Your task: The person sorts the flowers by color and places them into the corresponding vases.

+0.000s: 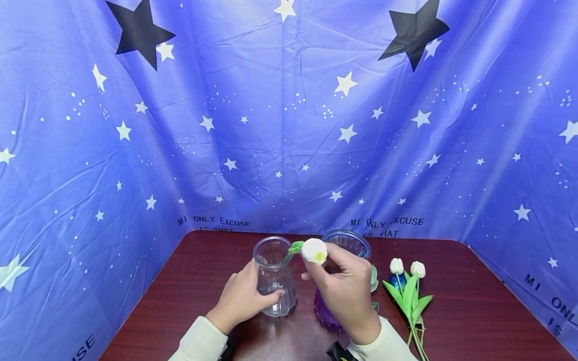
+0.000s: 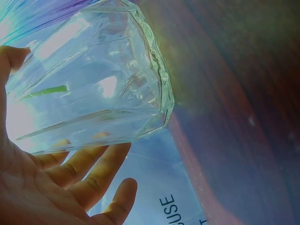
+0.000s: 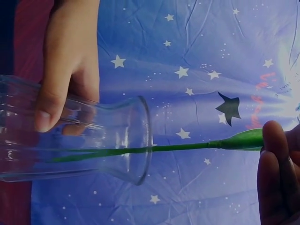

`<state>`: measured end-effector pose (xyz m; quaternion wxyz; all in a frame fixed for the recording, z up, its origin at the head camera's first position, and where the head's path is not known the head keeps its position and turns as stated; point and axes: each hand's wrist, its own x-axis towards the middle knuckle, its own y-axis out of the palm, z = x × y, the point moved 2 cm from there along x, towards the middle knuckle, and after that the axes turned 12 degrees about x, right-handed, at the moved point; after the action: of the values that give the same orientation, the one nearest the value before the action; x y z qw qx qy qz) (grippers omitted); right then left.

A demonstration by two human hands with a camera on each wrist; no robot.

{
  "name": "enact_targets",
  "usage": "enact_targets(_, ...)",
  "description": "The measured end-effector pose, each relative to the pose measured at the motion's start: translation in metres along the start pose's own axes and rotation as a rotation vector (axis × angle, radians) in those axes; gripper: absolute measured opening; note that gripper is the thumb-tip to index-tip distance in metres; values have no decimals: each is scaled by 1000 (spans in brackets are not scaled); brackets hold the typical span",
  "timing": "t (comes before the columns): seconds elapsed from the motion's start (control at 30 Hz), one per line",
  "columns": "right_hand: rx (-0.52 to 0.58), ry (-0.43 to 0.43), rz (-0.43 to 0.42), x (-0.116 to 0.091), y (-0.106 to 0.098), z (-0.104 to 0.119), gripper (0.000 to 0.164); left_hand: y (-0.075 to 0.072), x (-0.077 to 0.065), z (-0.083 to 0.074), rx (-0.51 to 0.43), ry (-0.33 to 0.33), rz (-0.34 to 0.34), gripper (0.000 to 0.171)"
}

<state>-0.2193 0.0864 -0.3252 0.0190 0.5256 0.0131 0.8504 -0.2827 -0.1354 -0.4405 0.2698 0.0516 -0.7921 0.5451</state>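
My left hand (image 1: 241,296) grips a clear glass vase (image 1: 274,276) around its body, thumb on the near side and fingers on the far side. In the right wrist view the thumb of the left hand (image 3: 70,65) lies along the glass. Over the vase's right side, my right hand (image 1: 349,291) pinches a white tulip (image 1: 313,250) close to its bloom. The tulip's green stem (image 3: 180,147) passes through the vase mouth, its lower end inside the glass. A bit of green stem (image 2: 47,91) also shows through the vase wall in the left wrist view.
A purple-tinted glass vase (image 1: 327,313) stands just right, partly behind my right hand. Further right, white tulips with green leaves (image 1: 411,296) lie on the dark red tabletop (image 1: 478,311), a small blue item (image 1: 397,282) beneath them. A star-printed blue cloth (image 1: 280,125) surrounds the table.
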Motion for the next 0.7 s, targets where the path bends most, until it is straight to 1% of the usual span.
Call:
enact_targets(0.13,-2,8,14,-1,2,-2,23,0,0,0,2,-3,2,81)
enact_targets(0.47,-35,-2,23,-2,3,-9,20,0,0,0,6,-5,9,80)
enact_targets(0.7,-36,7,35,-4,4,-10,23,0,0,0,1,-8,14,81)
